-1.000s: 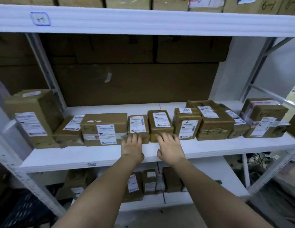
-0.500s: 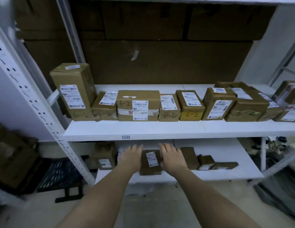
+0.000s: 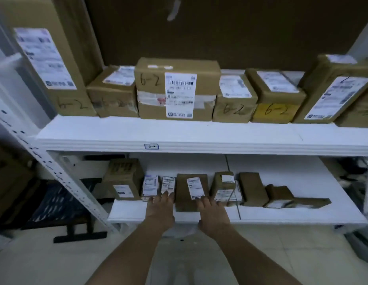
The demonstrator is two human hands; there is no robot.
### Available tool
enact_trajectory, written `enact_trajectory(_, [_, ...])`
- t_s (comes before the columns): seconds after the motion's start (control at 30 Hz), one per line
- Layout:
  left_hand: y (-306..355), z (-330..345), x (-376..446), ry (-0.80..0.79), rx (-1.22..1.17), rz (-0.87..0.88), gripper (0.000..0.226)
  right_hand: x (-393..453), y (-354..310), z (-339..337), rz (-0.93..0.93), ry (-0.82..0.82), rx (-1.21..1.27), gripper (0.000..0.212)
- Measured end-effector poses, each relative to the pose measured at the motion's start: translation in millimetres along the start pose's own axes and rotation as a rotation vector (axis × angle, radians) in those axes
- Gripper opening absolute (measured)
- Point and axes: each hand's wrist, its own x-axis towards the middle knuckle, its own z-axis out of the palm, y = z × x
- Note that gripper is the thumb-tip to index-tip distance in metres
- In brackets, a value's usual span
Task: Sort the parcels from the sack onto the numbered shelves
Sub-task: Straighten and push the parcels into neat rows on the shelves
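Note:
Both my hands reach to the lower white shelf [image 3: 281, 217]. My left hand [image 3: 161, 208] lies with straight fingers whose tips touch two small labelled parcels [image 3: 158, 187]. My right hand [image 3: 212, 212] has straight fingers touching the front edge of a flat brown parcel [image 3: 191, 191] with a white label, which lies between my hands. Neither hand grips anything. Above, the shelf tagged 6-2 [image 3: 151, 146] carries a row of brown parcels marked 6-2, among them a large taped box [image 3: 177, 89].
Several more brown parcels [image 3: 253, 189] lie in a row to the right on the lower shelf, and a taller box [image 3: 123, 178] stands at its left. A white perforated upright [image 3: 55, 175] slants down the left. A dark crate [image 3: 55, 204] sits on the floor beyond it.
The view has dropped and moved closer, from the 6-2 shelf to the lower one. Both hands moved down from the upper row to the lower shelf's parcels and now touch them.

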Motion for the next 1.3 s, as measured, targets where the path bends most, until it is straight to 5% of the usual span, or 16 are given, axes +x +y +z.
enact_trajectory(0.5, [-4,204,206,0.14,-0.091,-0.046,0.073,180,4,214,0.004,0.185,-0.014,0.069])
enact_trajectory(0.9, [0,223,260,0.135,-0.097,-0.037,0.08,213,-2,257,0.091,0.222,0.076,0.062])
enact_trajectory(1.3, [-7,232,270,0.173,-0.118,-0.012,0.053,216,-1,260,0.09,0.285,0.082,0.062])
